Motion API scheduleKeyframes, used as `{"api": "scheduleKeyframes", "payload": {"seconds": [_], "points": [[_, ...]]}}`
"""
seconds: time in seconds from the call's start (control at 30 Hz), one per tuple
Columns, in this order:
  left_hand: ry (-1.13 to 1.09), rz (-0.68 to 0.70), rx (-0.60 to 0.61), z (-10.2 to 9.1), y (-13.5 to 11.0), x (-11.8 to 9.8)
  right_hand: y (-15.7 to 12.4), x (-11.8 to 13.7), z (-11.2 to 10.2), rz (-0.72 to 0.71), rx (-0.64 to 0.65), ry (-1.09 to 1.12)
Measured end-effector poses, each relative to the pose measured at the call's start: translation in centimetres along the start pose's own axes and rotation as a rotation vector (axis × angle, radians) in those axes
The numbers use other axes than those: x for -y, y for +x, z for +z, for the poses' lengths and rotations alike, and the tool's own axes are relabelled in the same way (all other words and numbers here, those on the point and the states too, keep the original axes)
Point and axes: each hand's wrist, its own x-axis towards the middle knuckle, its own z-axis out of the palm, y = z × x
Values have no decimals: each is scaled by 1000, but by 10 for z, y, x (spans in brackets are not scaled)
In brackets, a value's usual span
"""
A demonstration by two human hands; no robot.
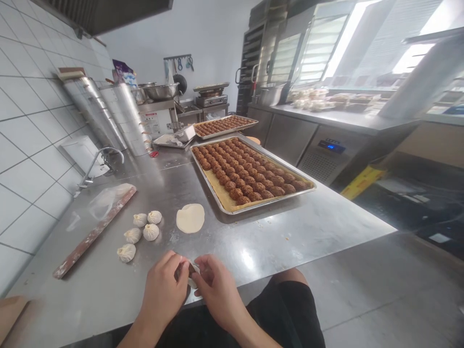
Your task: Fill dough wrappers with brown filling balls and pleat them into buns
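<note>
Close to my body, at the near edge of the steel table, my left hand (167, 281) and my right hand (218, 286) are closed around a half-wrapped bun (193, 279). Its pale dough wrapper shows between the fingertips, with dark filling inside; the fingers hide most of it. Just beyond the hands lies a flat round dough wrapper (190, 218). To its left sit several pleated white buns (132, 236) with gathered tops. A large metal tray (217, 199) further off holds rows of brown filling balls (243, 169) on a yellowish liner.
A flour-dusted wooden strip (96, 231) and crumpled clear plastic (108, 199) lie at the left. By the tiled wall are a curved tap (94, 164) and tall metal cylinders (125, 116). A second filled tray (226, 126) stands behind. The table's right edge slants toward the floor area.
</note>
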Motion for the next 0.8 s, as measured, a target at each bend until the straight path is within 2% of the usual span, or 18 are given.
{"api": "scheduleKeyframes", "payload": {"seconds": [0.23, 0.4, 0.47, 0.67, 0.73, 0.8], "points": [[-26, 46, 52, -6, 0, -3, 0, 3, -7, 115, 2, 124], [12, 99, 68, -8, -4, -1, 3, 1, -11, -137, -65, -238], [46, 130, 51, -7, -4, 1, 6, 2, -11, -180, -67, -316], [203, 230, 2, -4, -3, 0, 14, 9, -8, -152, -122, -288], [215, 265, -11, -3, -2, 0, 12, 10, -7, -174, -88, -262], [211, 304, -6, -2, -2, 2, 7, 7, -6, -256, -29, -249]]}}
